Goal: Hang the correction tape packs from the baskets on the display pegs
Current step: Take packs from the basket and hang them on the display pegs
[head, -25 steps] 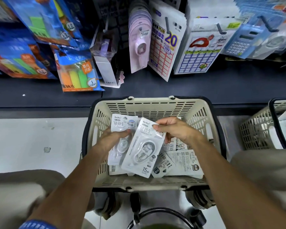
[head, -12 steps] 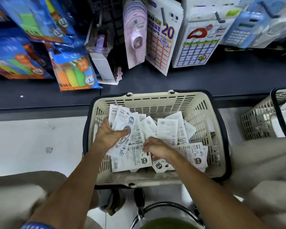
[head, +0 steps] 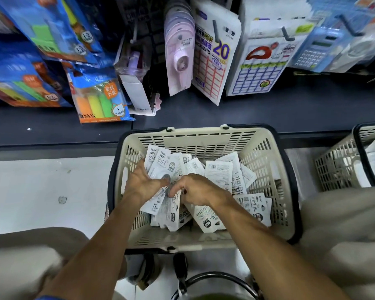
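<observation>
Both my forearms reach down into the beige basket [head: 204, 138] in front of me, and my hands sit close together over the heap of correction tape packs [head: 219, 176] lying loose inside it. My left hand [head: 142, 185] grips a small fan of packs [head: 158, 169], thumb across their faces, the printed fronts turned up toward me and their lower ends pointing back at my wrist. My right hand [head: 198, 189] is just beside it, fingers curled down into the pile; they seem to be pinching at a pack, though I cannot tell whether they have hold of one. More packs lie face down and face up along the basket's right side. To my right stands a second basket [head: 338, 165], with white packs in it too. Beyond the basket runs a dark shelf ledge [head: 268, 113], and above it goods hang on the display pegs [head: 287, 33]: pink tape dispensers [head: 179, 59], sticker sheets [head: 212, 61], and blue highlighter packs [head: 97, 98] at the left.
</observation>
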